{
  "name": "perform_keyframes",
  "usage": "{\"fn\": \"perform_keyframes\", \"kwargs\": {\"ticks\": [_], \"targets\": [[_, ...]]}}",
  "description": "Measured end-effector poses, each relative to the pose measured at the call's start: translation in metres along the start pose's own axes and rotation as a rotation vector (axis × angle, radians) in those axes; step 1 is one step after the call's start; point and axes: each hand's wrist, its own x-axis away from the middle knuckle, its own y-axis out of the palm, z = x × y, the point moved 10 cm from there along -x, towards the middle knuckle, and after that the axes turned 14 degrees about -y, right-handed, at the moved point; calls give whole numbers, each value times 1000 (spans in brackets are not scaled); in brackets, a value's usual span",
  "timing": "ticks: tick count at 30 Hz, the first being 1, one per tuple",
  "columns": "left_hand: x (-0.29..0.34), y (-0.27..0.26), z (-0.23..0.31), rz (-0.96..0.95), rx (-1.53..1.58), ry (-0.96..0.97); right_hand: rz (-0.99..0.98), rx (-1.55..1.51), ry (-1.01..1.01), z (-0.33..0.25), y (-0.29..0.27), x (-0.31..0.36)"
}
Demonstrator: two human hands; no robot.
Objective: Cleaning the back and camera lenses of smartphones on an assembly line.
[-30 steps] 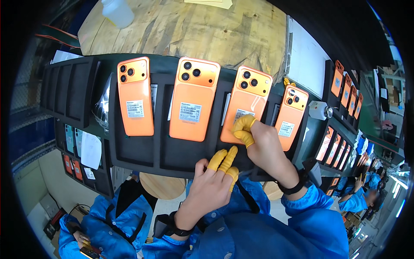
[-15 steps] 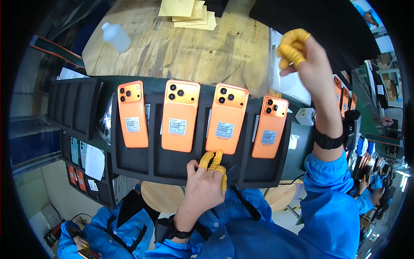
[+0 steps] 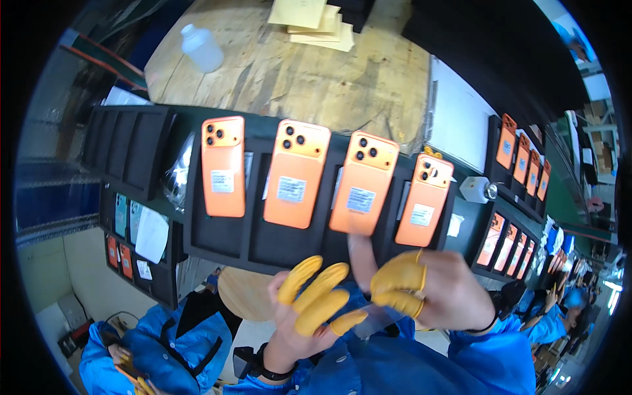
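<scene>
At the far left, a black compartmented tray (image 3: 135, 151) sits above another black tray, in which teal phones (image 3: 121, 216) are partly covered by a white sheet (image 3: 152, 235). Below them, a seated co-worker in a blue jacket (image 3: 161, 339) holds a phone in yellow-capped fingers. Crumpled clear plastic (image 3: 179, 174) lies just beside the central black tray (image 3: 217, 237), and a translucent white bottle (image 3: 203, 51) stands on the wooden tabletop (image 3: 257, 79) beyond.

Four orange phones (image 3: 296, 178) lie side by side in the central tray, backs up, camera lenses at the far end, a pale label on each; their upper ends jut past the tray's far edge. Left of centre, the left hand (image 3: 297, 326) is raised near the tray's near edge, its yellow-capped fingers parted and slightly bent. Yellow papers (image 3: 320, 25) are fanned on the wood farther off.

Between the hands, a blurred translucent strip (image 3: 378, 320) reaches toward the right hand (image 3: 438, 293), whose yellow-capped fingers curl inward; I cannot tell whether they pinch the strip. Both hands are nearest the third and fourth phones, the right just below the fourth.

Right of the central tray, a small white bottle with a metal top (image 3: 475, 189) stands beside a white scrap (image 3: 455, 225). Farther right, more orange phones (image 3: 507, 140) fill two black trays.
</scene>
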Motion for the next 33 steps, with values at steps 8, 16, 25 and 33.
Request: {"fn": "perform_keyframes", "kwargs": {"ticks": [8, 16, 25, 33], "targets": [[16, -11, -49, -136, 83, -86, -315, -176, -86, -2, 59, -20], [25, -31, -84, -80, 197, -175, -55, 567, -154, 61, 112, -95], [19, -44, -99, -26, 2, -151, -134, 732, -169, 86, 145, -97], [-5, -23, -98, -127, -178, -53, 6, 264, 44, 110, 115, -95]]}}
